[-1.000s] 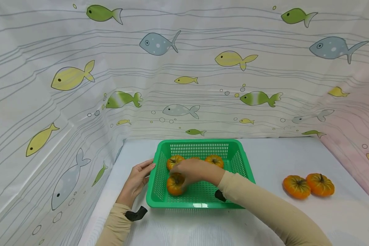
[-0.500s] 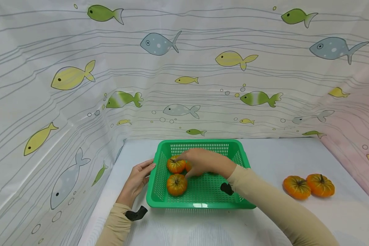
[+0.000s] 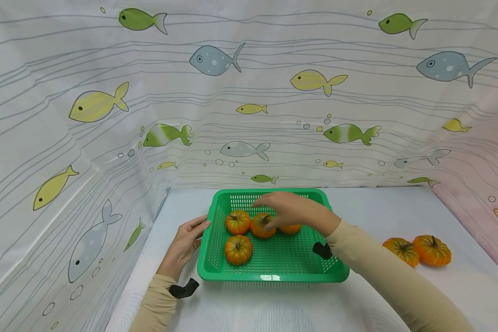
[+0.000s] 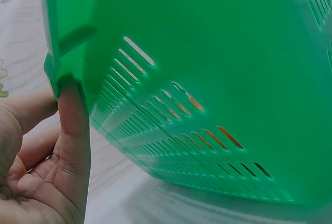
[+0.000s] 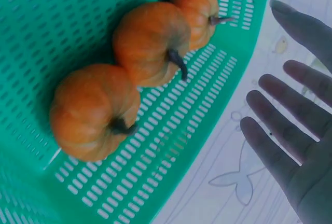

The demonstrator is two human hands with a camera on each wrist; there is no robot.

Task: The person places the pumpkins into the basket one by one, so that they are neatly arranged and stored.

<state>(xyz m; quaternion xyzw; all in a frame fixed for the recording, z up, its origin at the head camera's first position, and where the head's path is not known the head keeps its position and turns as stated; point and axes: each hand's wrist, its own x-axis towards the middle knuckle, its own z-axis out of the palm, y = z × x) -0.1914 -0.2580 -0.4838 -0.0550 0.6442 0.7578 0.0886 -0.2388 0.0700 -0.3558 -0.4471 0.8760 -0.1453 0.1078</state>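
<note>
In the head view, a green plastic basket (image 3: 274, 277) holds several small orange pumpkins. One pumpkin (image 3: 237, 223) lies at its back left, with another pumpkin (image 3: 238, 250) in front of it. A middle pumpkin (image 3: 260, 227) and a third back-row pumpkin (image 3: 290, 229) are partly covered by my right hand (image 3: 294, 212). That hand hovers over the basket, its fingers spread and holding nothing; in the right wrist view the fingers stand apart from the pumpkins. My left hand (image 3: 186, 244) pinches the basket's left rim between thumb and fingers, as the left wrist view (image 4: 67, 146) shows.
Two more pumpkins lie side by side on the white table to the right: a left one (image 3: 401, 251), partly behind my sleeve, and a right one (image 3: 432, 250). A fish-patterned curtain (image 3: 240, 129) encloses the back and sides.
My right hand has moved right and away from the left-hand pumpkins, uncovering them and part of the middle one. The left hand and basket have stayed in place.
</note>
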